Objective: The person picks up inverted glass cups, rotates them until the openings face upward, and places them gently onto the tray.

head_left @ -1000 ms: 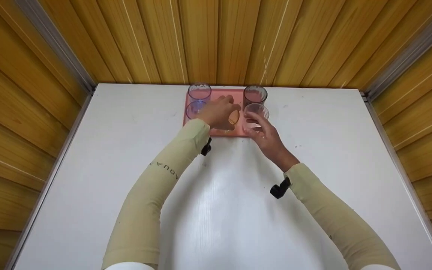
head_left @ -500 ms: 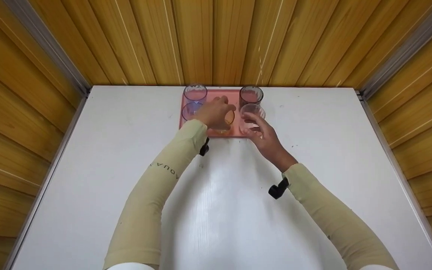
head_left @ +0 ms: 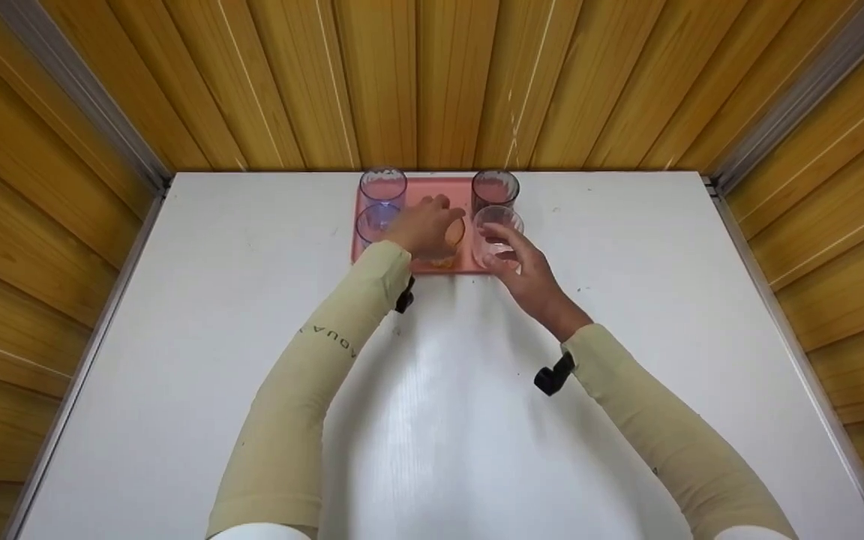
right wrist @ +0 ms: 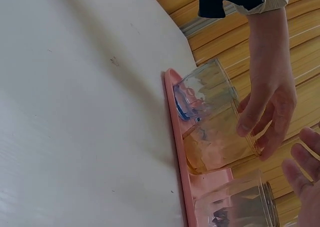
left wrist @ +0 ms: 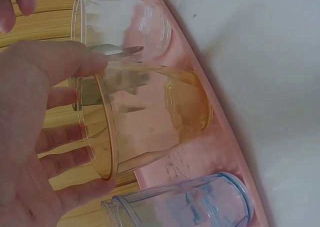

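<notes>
My left hand [head_left: 424, 229] reaches over a pink tray [head_left: 439, 189] and grips an amber glass by its rim. In the left wrist view, thumb and fingers spread round the mouth of this amber glass [left wrist: 150, 122], which stands upright on the tray. My right hand [head_left: 529, 277] is at the tray's right side, fingers loosely bent beside a clear glass [head_left: 505, 217]. The right wrist view shows its fingers [right wrist: 300, 169] apart from the clear glass's rim. Left of the amber glass stands a bluish glass [head_left: 373, 220], partly hidden by my left hand.
At the tray's back corners stand another bluish glass [head_left: 383, 186] and a smoky dark glass [head_left: 495, 189]. The tray lies at the far edge of a white table [head_left: 252, 300], close to a wood-panelled wall [head_left: 387, 82]. Panelled walls also flank both sides.
The head view has shifted a little, so tray, glasses and hands appear slightly farther left. Both hands keep nearly the same places relative to the glasses.
</notes>
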### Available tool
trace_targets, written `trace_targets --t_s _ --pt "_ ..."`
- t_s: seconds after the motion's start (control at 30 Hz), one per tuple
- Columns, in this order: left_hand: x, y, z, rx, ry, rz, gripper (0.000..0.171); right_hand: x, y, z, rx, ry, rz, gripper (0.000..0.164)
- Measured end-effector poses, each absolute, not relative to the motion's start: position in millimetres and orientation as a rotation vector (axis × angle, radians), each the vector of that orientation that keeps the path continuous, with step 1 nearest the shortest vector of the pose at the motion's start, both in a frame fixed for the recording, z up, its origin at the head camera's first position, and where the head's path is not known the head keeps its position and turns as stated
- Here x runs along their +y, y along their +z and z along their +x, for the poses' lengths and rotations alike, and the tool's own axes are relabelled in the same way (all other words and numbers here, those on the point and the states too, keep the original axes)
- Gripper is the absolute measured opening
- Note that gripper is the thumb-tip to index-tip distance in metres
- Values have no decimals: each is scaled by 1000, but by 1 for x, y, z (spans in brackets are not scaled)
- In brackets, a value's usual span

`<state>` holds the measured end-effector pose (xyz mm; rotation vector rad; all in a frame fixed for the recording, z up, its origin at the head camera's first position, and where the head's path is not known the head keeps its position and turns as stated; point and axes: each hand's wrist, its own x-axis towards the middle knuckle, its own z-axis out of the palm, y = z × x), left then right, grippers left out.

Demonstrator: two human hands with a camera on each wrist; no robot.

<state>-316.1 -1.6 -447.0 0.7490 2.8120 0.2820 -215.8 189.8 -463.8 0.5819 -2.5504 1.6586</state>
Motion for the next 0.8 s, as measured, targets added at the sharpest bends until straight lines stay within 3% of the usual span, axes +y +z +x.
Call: trace_targets --t_s 0.47,0.8 --pt "-10 -446 -314 2765 311 650 58 182 -458 -224 -2604 1616 527 42" --pt "-8 -436 -309 2827 268 779 66 181 -448 -231 -2622 1455 466 50"
